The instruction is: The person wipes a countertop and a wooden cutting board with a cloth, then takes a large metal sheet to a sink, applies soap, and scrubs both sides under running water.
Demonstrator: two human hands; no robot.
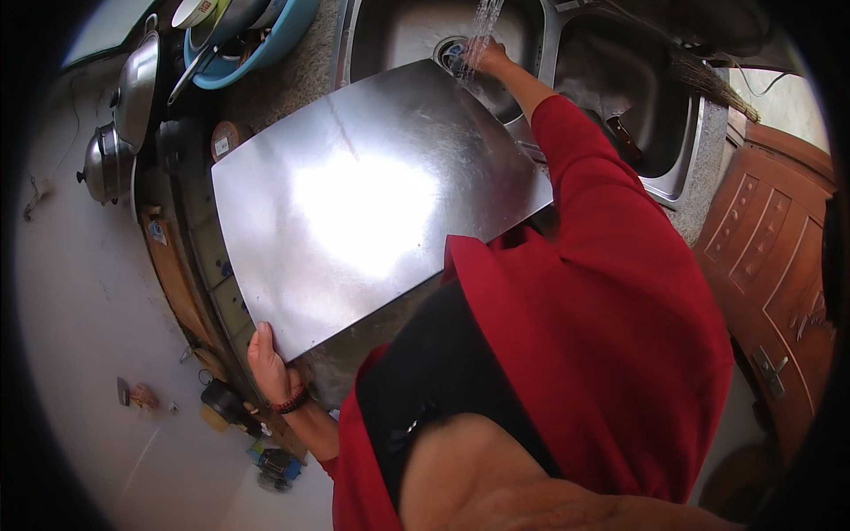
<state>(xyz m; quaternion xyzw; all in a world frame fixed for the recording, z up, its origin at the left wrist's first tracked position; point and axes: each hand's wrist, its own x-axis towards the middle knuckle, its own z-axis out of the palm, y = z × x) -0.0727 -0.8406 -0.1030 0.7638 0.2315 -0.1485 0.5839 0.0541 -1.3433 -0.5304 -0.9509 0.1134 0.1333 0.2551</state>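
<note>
A large, shiny stainless steel board [265, 206] spans the space before me, slanting from my left side up to the sink. My left hand [271, 365] grips its near left corner, thumb on top and fingers underneath. The far corner reaches over the left sink basin [398, 33]. My right hand [486, 56] is down in that basin, beneath a stream of running water [487, 20]. Its fingers are at a bluish thing [455, 56] by the drain; water and blur hide whether they hold it.
The right basin [617, 60] holds a knife with a wooden handle [624, 138]. A straw brush [714, 79] lies across its far right edge. At the back left stands a blue tub [282, 40] with dishes. Lidded metal pots [106, 162] line the left; a wooden door [764, 265] is right.
</note>
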